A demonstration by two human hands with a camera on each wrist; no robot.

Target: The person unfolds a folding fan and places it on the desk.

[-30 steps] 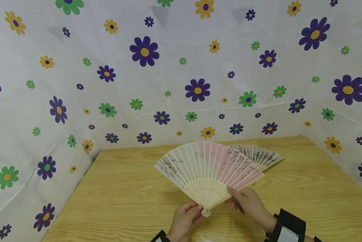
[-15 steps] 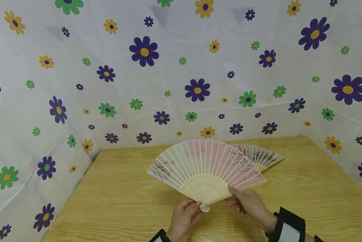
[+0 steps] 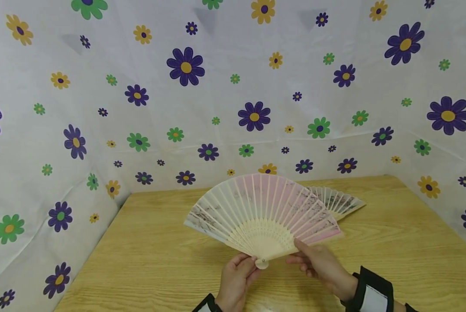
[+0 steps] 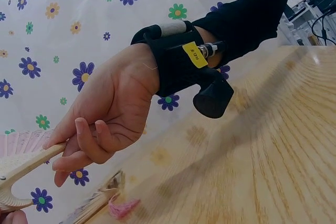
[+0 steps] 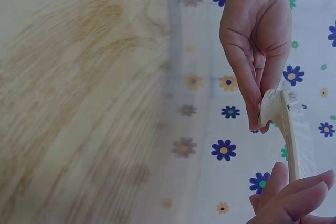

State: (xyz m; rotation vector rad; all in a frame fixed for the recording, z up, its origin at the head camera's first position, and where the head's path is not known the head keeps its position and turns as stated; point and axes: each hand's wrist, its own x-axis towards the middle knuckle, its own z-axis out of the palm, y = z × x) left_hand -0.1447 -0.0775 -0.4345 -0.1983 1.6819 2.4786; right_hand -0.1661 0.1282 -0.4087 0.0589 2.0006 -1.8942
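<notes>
A folding fan, spread wide, has pale ribs and a white-to-pink leaf printed with dark branches. It is held up over the table. My left hand pinches the fan by its rounded pivot end; the right wrist view shows that left hand with thumb and fingers on the pivot. On the right, my right hand grips the lower guard stick between thumb and fingers. The left wrist view has the right hand pinching this stick.
Behind the held fan, a second spread fan lies on the wooden table, partly covered. A pink tassel rests on the tabletop in the left wrist view. White cloth with flower prints surrounds the back and sides.
The fan has spread wider, its left edge swinging left and down. Its pivot has risen slightly with my left hand, while my right hand keeps nearly the same place on the guard stick.
</notes>
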